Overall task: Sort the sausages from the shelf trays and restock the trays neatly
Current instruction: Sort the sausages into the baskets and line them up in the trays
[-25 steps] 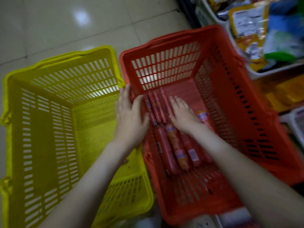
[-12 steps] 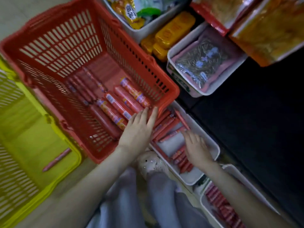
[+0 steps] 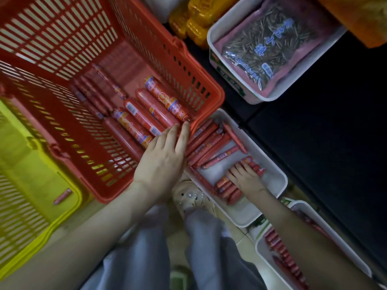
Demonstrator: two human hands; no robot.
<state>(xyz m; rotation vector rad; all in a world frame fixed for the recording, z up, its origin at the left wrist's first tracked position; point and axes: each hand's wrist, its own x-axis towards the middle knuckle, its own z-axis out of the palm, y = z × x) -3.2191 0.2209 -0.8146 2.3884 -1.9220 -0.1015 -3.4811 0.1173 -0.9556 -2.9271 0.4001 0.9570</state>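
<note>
- Left hand (image 3: 165, 155): no grip. The fingers are straight and close together, lying flat across the near corner of the red basket (image 3: 209, 95). The fingertips (image 3: 184, 130) touch the ends of the thick sausages (image 3: 159, 103) lying side by side on the basket floor.
- Right hand (image 3: 245, 176): down inside the white tray (image 3: 280, 178). The fingers are bent onto a row of short sausages (image 3: 226, 185). The thumb is hidden, so I cannot tell whether the grip closes round any.
- Long sausages (image 3: 209, 143) lie loose and slanted at the tray's far end, just beside the basket corner.
- Thinner sausages (image 3: 100, 84), blurred, lie further back in the red basket.
- Yellow basket (image 3: 69, 206), touching the red one, holds a lone sausage (image 3: 62, 196).
- Second tray (image 3: 261, 248), under the right forearm, holds a row of sausages; most of it is hidden.
</note>
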